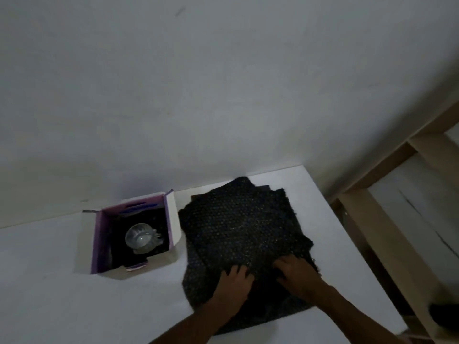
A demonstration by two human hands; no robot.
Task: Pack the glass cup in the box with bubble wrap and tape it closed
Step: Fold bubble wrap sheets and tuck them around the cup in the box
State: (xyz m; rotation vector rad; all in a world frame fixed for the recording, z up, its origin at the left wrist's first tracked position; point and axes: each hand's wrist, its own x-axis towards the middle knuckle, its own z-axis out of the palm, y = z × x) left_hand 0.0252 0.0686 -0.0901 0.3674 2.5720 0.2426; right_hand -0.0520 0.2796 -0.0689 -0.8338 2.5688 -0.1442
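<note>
A clear glass cup [142, 238] lies on its side inside an open purple-and-white box [99, 240], on dark lining at the box's bottom. To the right of the box a stack of black bubble wrap [238, 224] lies on the white table [62, 294]. Both my hands are on the near part of the wrap. My left hand [233, 281] has its fingers curled into the sheet. My right hand [295, 271] likewise grips the wrap with bent fingers, a little to the right. The box flaps stand open.
A plain wall rises just behind the table. The table's right edge runs diagonally; beyond it stands a light wooden frame [387, 219] with a white panel. A dark object [444, 316] sits low at the far right.
</note>
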